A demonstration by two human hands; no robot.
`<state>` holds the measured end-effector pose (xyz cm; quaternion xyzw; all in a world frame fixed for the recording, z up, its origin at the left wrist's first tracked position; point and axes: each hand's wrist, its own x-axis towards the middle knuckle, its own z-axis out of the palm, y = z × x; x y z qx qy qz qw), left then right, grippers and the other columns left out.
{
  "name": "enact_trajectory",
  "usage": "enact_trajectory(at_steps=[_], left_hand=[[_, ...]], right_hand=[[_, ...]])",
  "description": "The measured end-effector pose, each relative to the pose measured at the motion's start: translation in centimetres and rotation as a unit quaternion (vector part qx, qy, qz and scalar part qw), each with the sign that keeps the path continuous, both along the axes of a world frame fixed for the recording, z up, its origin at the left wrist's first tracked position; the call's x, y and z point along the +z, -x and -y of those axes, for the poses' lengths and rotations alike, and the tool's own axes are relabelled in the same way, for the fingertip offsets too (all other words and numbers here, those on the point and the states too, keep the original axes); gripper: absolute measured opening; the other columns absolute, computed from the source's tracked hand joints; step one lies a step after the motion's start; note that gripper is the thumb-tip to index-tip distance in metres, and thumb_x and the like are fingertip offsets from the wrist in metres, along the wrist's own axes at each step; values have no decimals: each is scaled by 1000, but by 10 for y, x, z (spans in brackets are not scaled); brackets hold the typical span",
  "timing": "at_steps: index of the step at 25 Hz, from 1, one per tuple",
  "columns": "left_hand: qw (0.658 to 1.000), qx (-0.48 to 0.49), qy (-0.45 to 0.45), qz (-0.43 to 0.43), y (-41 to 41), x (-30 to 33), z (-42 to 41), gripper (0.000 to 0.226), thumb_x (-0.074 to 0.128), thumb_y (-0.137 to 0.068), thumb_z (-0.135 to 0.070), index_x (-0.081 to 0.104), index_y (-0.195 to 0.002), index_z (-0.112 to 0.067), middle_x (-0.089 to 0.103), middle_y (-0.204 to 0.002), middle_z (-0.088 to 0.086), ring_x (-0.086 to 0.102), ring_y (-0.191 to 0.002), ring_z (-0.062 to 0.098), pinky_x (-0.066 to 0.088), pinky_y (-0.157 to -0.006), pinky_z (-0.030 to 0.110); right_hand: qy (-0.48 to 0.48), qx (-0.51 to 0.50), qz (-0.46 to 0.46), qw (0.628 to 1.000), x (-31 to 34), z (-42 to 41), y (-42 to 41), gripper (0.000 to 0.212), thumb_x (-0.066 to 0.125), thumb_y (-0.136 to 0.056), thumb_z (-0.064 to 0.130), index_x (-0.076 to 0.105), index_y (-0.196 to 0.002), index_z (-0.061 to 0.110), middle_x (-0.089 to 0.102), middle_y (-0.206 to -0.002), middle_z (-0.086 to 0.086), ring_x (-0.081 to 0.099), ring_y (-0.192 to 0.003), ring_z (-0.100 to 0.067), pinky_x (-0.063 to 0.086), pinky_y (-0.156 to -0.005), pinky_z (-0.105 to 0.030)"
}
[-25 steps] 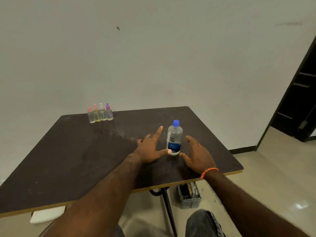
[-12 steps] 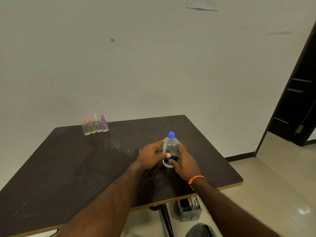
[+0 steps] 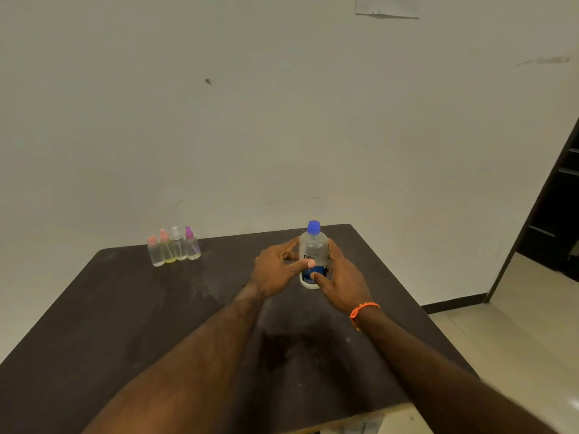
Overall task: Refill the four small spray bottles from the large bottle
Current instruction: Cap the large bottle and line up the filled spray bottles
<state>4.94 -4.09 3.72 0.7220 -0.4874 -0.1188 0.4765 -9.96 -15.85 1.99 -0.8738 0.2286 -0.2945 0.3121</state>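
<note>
The large clear plastic bottle with a blue cap (image 3: 313,255) stands upright at the right centre of the dark tabletop (image 3: 125,324). It is clasped from both sides: the left hand (image 3: 279,267) and the right hand (image 3: 343,277) are each closed around its labelled body. The four small clear spray bottles with pink, white and purple tops (image 3: 174,247) are lined up, touching, at the far left edge, well apart. The large bottle looks nearly full, so it is judged fairly heavy, its smooth wall slippery and somewhat squeezable; it is best held low on the label while the cap is unscrewed.
</note>
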Motion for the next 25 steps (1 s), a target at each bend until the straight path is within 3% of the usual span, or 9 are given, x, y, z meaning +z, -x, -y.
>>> enact_trajectory(at_steps=[4, 8, 10, 12, 14, 16, 18, 21, 25], left_hand=[[1000, 9, -14, 17, -52, 9, 51, 61, 74, -90, -51, 51, -146, -49, 74, -119, -21, 66, -117, -2, 46, -107, 35], [998, 17, -56, 27, -100, -1, 103, 70, 72, -92, -38, 41, -154, -42, 67, -138, -12, 60, -132, 10, 44, -115, 49], [997, 2, -73, 39, -115, -9, 126, 70, 70, -94, -26, 40, -156, -34, 61, -147, -6, 55, -138, 15, 42, -117, 50], [995, -16, -96, 30, -127, -18, 143, 75, 67, -93, -10, 36, -158, -27, 54, -154, -1, 49, -143, 19, 37, -119, 42], [991, -34, -125, 18, -136, -29, 156, 85, 62, -86, -1, 32, -159, -30, 49, -158, -1, 44, -147, 20, 34, -119, 40], [987, -46, -151, 7, -147, -48, 165, 97, 57, -73, -4, 29, -158, -41, 45, -161, -5, 41, -149, 21, 35, -122, 53], [986, -57, -158, 0, -150, -62, 168, 101, 55, -67, -7, 28, -156, -46, 42, -162, -5, 38, -150, 22, 34, -121, 56], [986, -36, -165, -12, -134, -53, 163, 95, 62, -78, -4, 26, -161, -34, 36, -165, 2, 33, -152, 26, 29, -122, 47], [982, -10, -191, 1, -128, -43, 151, 98, 66, -84, -24, 11, -166, -26, 21, -171, 6, 20, -158, 29, 24, -126, 55]], right_hand=[[-7, 15, -11, 1000, 18, 54, -55, 76, 67, -88, 33, 24, -150, 40, 60, -137, 6, 64, -114, -19, 52, -95, -33], [-41, 9, -41, 998, 9, 113, -112, 75, 69, -89, 31, 25, -149, 35, 61, -136, 2, 64, -115, -23, 51, -95, -36], [-58, -2, -48, 997, -1, 138, -136, 75, 69, -89, 24, 25, -148, 36, 61, -136, 1, 64, -117, -25, 51, -97, -40], [-73, -13, -58, 996, -12, 158, -154, 76, 67, -89, 18, 23, -148, 37, 61, -135, 0, 64, -117, -26, 52, -99, -42], [-86, -19, -70, 994, -23, 171, -164, 75, 65, -89, 13, 23, -148, 35, 60, -135, -2, 63, -117, -28, 51, -100, -44], [-100, -23, -77, 992, -35, 179, -172, 75, 63, -90, 9, 23, -149, 33, 58, -137, -3, 61, -120, -29, 48, -102, -45], [-112, -33, -77, 990, -42, 181, -175, 75, 61, -91, 5, 23, -150, 31, 57, -139, -4, 59, -123, -29, 47, -103, -44], [-126, -44, -83, 988, -41, 178, -177, 78, 62, -91, 3, 20, -151, 29, 53, -143, -5, 56, -127, -31, 46, -104, -46], [-117, -75, -112, 984, -33, 165, -171, 96, 73, -84, 5, 11, -157, 19, 43, -152, -9, 48, -136, -34, 42, -109, -51]])
